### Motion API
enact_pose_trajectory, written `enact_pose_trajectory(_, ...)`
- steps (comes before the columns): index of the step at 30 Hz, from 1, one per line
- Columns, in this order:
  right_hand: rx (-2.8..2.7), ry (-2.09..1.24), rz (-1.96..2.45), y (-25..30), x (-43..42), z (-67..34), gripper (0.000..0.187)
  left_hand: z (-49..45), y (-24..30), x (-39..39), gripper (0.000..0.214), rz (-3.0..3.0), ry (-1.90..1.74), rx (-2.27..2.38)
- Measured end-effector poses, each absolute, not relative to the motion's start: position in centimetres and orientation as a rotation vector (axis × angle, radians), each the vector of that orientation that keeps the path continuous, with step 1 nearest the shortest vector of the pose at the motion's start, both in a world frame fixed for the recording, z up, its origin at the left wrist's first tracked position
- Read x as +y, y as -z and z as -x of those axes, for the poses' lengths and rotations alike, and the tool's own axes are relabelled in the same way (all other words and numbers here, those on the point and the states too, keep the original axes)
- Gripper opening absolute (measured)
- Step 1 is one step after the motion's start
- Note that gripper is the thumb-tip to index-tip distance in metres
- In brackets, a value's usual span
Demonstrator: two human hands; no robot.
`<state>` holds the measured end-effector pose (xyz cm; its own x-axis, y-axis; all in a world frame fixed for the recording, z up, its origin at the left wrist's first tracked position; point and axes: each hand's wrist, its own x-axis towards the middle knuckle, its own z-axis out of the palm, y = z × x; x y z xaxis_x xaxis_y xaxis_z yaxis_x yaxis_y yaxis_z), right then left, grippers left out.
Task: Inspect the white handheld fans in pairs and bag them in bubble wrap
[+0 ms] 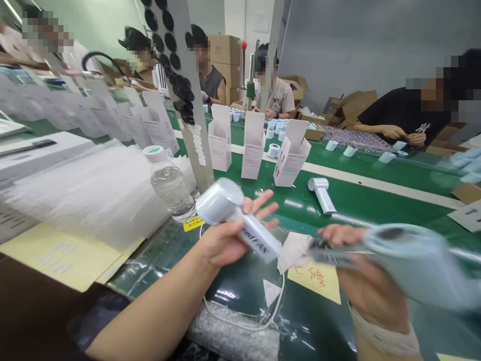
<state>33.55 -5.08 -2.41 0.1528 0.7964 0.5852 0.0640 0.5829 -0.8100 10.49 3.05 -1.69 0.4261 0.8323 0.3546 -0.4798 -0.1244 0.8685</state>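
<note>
Head view, please, what is at the left side of the worktop (356, 170)?

— There is a stack of clear plastic bags (93, 195), and just beside it a water bottle (171, 185) stands upright.

And the left hand (221, 245)?

— Its grip is closed on the handle of a pale blue handheld fan (225, 205). The fan is held in the air above the worktop, and the fingers (259, 203) spread open behind the fan head.

What is behind this hand?

— Three open white cartons (253, 145) stand upright in a row, and a second handheld fan (321, 194) lies on the worktop to the right of them.

And the right hand (361, 286)?

— Its grip is closed around the handle of a third handheld fan (406, 260), which is blurred by motion. Just beside this hand lies a yellow note (313, 283).

Who is at the far right?

— A co-worker (398, 113) in a black T-shirt works with both hands, across the worktop.
</note>
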Motion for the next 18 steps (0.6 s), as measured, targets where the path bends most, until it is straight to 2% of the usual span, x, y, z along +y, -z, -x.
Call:
enact_pose_trajectory(3,-1.281,-0.654,0.79,1.1,-5.4,-32.6,0.009,-11.4,1.7,2.7,0.032,-1.305,-1.193,0.358)
enact_pose_trajectory(8,-1.229,-0.676,0.859,0.9,-6.0,-32.1,0.013,-11.3,1.7,2.3,0.021,-1.4,-1.276,0.372)
enact_pose_trajectory(13,-1.16,-0.783,0.932,2.9,-4.8,-32.5,0.016,-10.6,2.3,2.9,0.025,-1.358,-1.197,0.414)
enact_pose_trajectory(16,-1.159,-0.696,1.155,3.8,-4.4,-33.0,0.024,-10.1,2.1,3.2,0.028,-1.347,-1.161,0.458)
enact_pose_trajectory(18,-1.18,-0.702,1.129,3.7,-4.6,-33.5,0.025,-9.7,1.7,3.1,0.03,-1.295,-1.123,0.36)
